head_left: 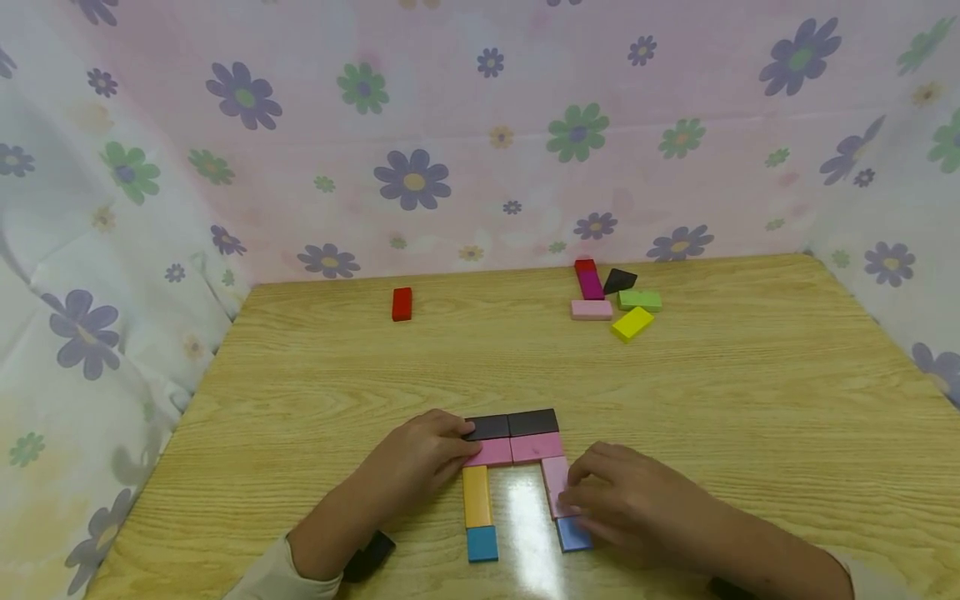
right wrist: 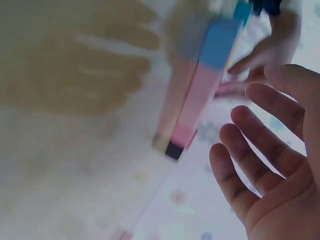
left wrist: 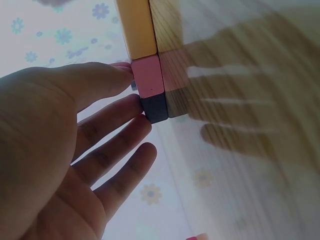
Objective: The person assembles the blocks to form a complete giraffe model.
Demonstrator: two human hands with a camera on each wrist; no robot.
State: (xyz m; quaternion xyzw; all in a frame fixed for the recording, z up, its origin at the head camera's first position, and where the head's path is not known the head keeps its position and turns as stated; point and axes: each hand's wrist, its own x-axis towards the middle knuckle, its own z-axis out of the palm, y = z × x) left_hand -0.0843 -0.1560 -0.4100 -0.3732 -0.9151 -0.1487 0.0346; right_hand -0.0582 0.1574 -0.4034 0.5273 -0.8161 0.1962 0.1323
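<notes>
Flat blocks on the table form an arch-like shape. Along its far side lie a left black block (head_left: 491,428) and a right black block (head_left: 533,422), with two pink blocks (head_left: 537,447) against them. An orange block (head_left: 477,497) and a blue-teal block (head_left: 482,544) make the left leg; a light pink block (head_left: 552,479) and a blue block (head_left: 573,536) make the right. My left hand (head_left: 416,458) touches the left ends of the pink and black blocks, fingers (left wrist: 117,112) extended. Beside the right leg, my right hand (head_left: 637,504) has loosely bent fingers, apart from the blocks in the right wrist view.
A red block (head_left: 402,304) lies alone at the far left. At the far right sit a magenta block (head_left: 590,285), a black wedge-like block (head_left: 619,281), a green block (head_left: 640,301), a yellow block (head_left: 633,324) and another light pink block (head_left: 592,310). Flowered cloth (head_left: 465,108) borders the table.
</notes>
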